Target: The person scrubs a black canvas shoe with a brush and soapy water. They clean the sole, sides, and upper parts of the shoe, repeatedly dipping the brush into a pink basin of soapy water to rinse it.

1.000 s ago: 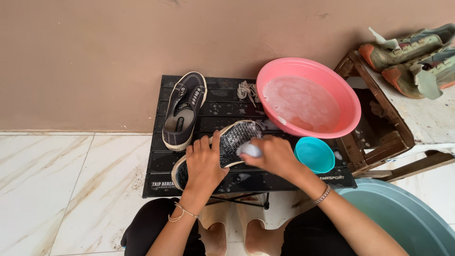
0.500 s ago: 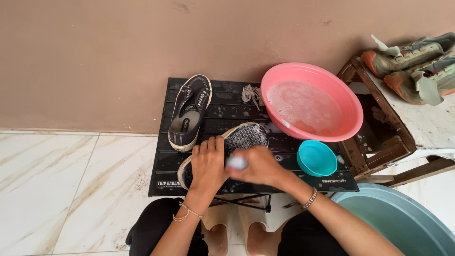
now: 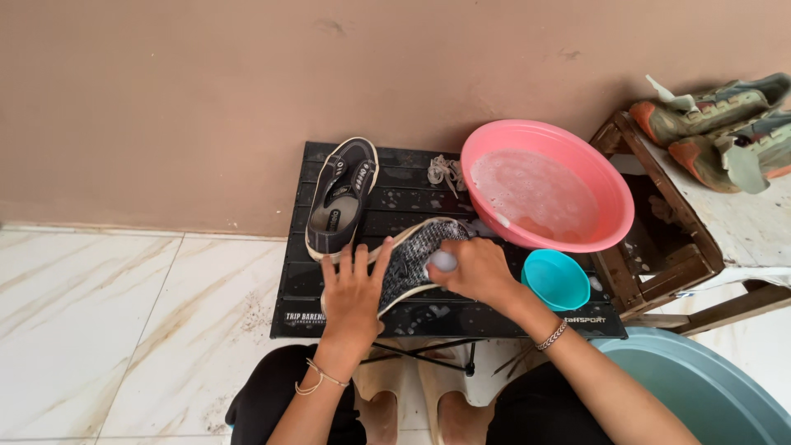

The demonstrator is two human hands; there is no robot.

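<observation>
A dark shoe [image 3: 412,265], turned sole-up and flecked with foam, lay near the front middle of a low black slatted table [image 3: 329,309]. The left hand [image 3: 353,290] pressed flat on its heel end with fingers spread, not gripping anything, while the right hand [image 3: 476,270] was curled closed around a small pale brush [image 3: 443,261] that touched the sole. At about eleven o'clock from this shoe, a second dark shoe [image 3: 339,199] sat upright with its opening facing up, just beside the left hand's fingertips. A bundle of pale laces [image 3: 446,171] lay at twelve o'clock, near the table's back edge. At two o'clock stood a pink basin [image 3: 606,189] holding soapy, cloudy water, its rim touching the shoe's toe end. At three o'clock, just beside the right wrist, was a small teal bowl [image 3: 559,280]; whether it held anything could not be told. Farther toward five o'clock, part of a large grey-green tub [image 3: 700,387] showed. A wooden stand [image 3: 659,247] at three o'clock carried a worn pair of shoes [image 3: 717,124].
</observation>
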